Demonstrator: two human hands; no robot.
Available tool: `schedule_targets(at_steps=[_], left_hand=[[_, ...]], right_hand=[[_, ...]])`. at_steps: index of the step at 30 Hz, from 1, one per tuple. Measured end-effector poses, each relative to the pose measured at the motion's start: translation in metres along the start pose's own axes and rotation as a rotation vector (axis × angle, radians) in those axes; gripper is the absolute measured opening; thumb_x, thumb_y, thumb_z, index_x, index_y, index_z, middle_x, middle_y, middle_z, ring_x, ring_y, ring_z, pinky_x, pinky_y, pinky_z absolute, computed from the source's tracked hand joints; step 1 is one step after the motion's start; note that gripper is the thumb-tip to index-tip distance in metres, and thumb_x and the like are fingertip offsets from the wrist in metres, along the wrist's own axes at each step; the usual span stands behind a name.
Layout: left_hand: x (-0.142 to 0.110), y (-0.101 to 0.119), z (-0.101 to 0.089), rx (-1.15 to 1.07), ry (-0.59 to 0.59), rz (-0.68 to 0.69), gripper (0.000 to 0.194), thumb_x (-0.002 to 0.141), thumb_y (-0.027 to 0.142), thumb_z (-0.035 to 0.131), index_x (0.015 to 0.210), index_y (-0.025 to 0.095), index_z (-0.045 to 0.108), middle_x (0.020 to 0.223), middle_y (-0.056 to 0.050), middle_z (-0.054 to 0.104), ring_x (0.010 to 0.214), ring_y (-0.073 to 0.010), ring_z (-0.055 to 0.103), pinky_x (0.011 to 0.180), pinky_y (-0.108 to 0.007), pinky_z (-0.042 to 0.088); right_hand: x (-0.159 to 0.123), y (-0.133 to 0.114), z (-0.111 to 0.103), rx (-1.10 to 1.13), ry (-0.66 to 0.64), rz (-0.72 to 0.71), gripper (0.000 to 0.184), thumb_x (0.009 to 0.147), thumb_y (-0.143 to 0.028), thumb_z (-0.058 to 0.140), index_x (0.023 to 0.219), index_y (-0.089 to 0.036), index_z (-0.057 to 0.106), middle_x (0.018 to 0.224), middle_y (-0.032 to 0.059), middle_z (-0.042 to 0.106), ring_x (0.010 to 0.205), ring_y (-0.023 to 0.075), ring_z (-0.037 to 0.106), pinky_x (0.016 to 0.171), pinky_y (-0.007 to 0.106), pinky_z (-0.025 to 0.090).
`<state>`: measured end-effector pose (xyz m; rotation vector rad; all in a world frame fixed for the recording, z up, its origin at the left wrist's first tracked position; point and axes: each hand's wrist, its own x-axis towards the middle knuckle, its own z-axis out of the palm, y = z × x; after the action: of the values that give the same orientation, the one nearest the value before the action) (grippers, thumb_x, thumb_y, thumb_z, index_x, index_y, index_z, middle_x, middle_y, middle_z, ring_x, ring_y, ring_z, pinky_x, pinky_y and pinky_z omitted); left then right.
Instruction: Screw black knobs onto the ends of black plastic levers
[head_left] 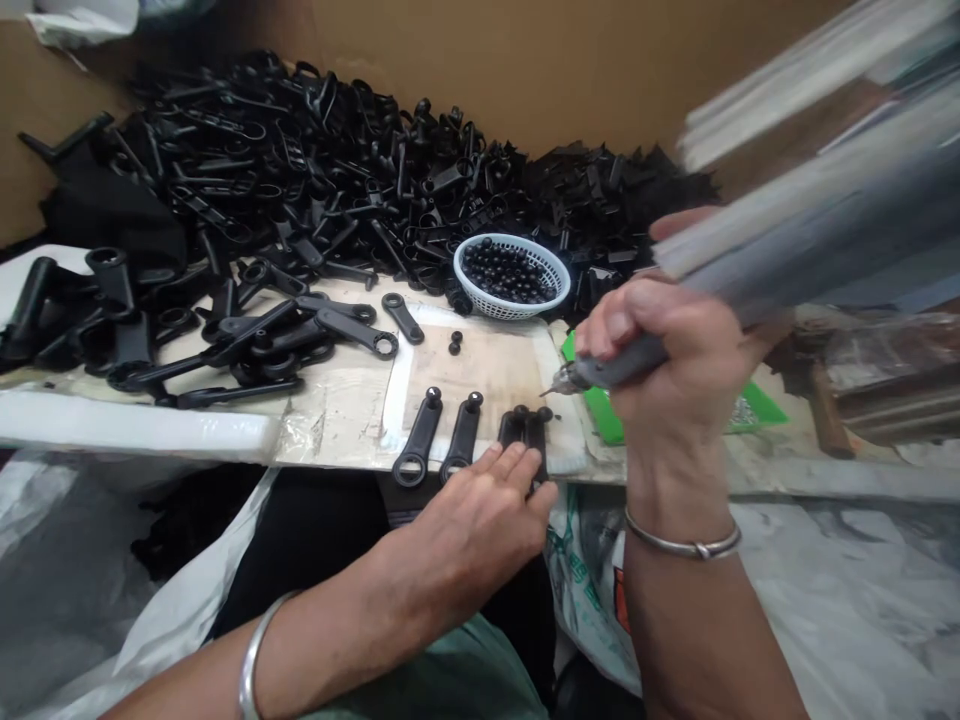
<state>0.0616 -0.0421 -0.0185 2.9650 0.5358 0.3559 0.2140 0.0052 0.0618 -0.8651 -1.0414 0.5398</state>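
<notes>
My left hand (487,510) lies palm down over two black crank-shaped handles (537,432) at the table's front edge, its fingers stretched out and touching them. Their lower ends are hidden under it. To its left lie two similar handles, one (421,438) fully visible and another (463,430) partly behind my fingers; shiny metal shows at their knob ends. My right hand (667,345) is closed around a grey power screwdriver (630,362), whose thin tip points left, above and slightly right of the covered handles. The tool's rear is blurred.
A pale blue basket (511,305) holds many small black knobs. Two loose knobs (455,343) lie on the worn white board (487,370). A green tray (761,405) with small metal pieces sits behind my right wrist. Black handles (300,170) are heaped at the back and left.
</notes>
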Motion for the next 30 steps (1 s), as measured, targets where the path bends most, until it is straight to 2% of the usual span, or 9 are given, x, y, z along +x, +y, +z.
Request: schedule_targets(at_steps=[2, 6, 10, 12, 15, 19, 23, 30], left_hand=[[0.001, -0.004, -0.001, -0.05, -0.002, 0.006, 0.035, 0.092, 0.007, 0.048, 0.126, 0.014, 0.053, 0.138, -0.017, 0.052, 0.129, -0.0293, 0.052, 0.104, -0.04, 0.047], [-0.002, -0.022, -0.017, -0.194, 0.044, 0.02, 0.036, 0.093, 0.01, 0.051, 0.128, 0.018, 0.052, 0.136, -0.011, 0.054, 0.125, -0.0222, 0.055, 0.105, -0.034, 0.047], [-0.024, -0.044, -0.039, -0.205, 0.207, -0.06, 0.034, 0.1, 0.02, 0.045, 0.133, 0.017, 0.05, 0.141, -0.01, 0.053, 0.129, -0.0188, 0.052, 0.109, -0.031, 0.044], [-0.038, -0.051, -0.042, -0.167, 0.21, -0.062, 0.033, 0.1, 0.025, 0.045, 0.13, 0.015, 0.053, 0.137, -0.01, 0.057, 0.127, -0.019, 0.054, 0.11, -0.032, 0.043], [-0.052, -0.055, -0.031, -0.076, 0.154, -0.058, 0.036, 0.099, 0.029, 0.048, 0.132, 0.014, 0.053, 0.14, -0.012, 0.055, 0.133, -0.0237, 0.049, 0.115, -0.043, 0.037], [-0.053, -0.055, -0.008, -0.022, 0.086, -0.064, 0.038, 0.097, 0.026, 0.053, 0.134, 0.017, 0.05, 0.144, -0.012, 0.05, 0.138, -0.0272, 0.041, 0.114, -0.052, 0.033], [-0.05, -0.056, 0.0, -0.065, 0.077, -0.059, 0.039, 0.096, 0.022, 0.054, 0.135, 0.018, 0.049, 0.144, -0.013, 0.049, 0.139, -0.0257, 0.04, 0.115, -0.051, 0.032], [-0.055, -0.044, -0.01, -0.132, 0.059, -0.109, 0.044, 0.095, 0.006, 0.046, 0.138, 0.014, 0.045, 0.148, -0.013, 0.045, 0.143, -0.0215, 0.033, 0.12, -0.044, 0.025]], right_hand=[[0.0, -0.004, -0.001, 0.017, 0.103, -0.043, 0.017, 0.059, -0.018, 0.063, 0.074, -0.024, 0.06, 0.042, -0.0087, 0.047, 0.033, 0.0103, 0.039, 0.035, 0.027, 0.035], [-0.01, -0.006, -0.011, -0.007, 0.175, -0.025, 0.021, 0.058, -0.016, 0.061, 0.078, -0.022, 0.059, 0.041, -0.0092, 0.046, 0.034, 0.0099, 0.039, 0.036, 0.026, 0.035], [-0.019, -0.01, -0.021, -0.02, 0.237, -0.045, 0.023, 0.057, -0.013, 0.058, 0.078, -0.022, 0.058, 0.042, -0.0098, 0.045, 0.035, 0.0092, 0.036, 0.036, 0.025, 0.032], [-0.02, -0.013, -0.024, -0.017, 0.271, -0.071, 0.02, 0.058, -0.015, 0.057, 0.077, -0.022, 0.058, 0.043, -0.0096, 0.043, 0.036, 0.0083, 0.035, 0.036, 0.025, 0.031], [-0.021, -0.015, -0.025, -0.025, 0.28, -0.094, 0.017, 0.06, -0.018, 0.056, 0.076, -0.023, 0.061, 0.045, -0.0093, 0.041, 0.037, 0.0082, 0.035, 0.038, 0.026, 0.031], [-0.025, -0.016, -0.016, -0.04, 0.256, -0.037, 0.023, 0.057, -0.013, 0.058, 0.077, -0.024, 0.063, 0.044, -0.0082, 0.045, 0.037, 0.0102, 0.038, 0.04, 0.028, 0.033], [-0.027, -0.015, -0.007, -0.015, 0.238, -0.013, 0.028, 0.054, -0.011, 0.059, 0.08, -0.021, 0.06, 0.042, -0.0075, 0.047, 0.035, 0.0114, 0.038, 0.039, 0.029, 0.033], [-0.025, -0.008, 0.011, 0.05, 0.189, 0.036, 0.026, 0.056, -0.012, 0.061, 0.08, -0.021, 0.057, 0.043, -0.0086, 0.046, 0.036, 0.0096, 0.038, 0.039, 0.026, 0.034]])
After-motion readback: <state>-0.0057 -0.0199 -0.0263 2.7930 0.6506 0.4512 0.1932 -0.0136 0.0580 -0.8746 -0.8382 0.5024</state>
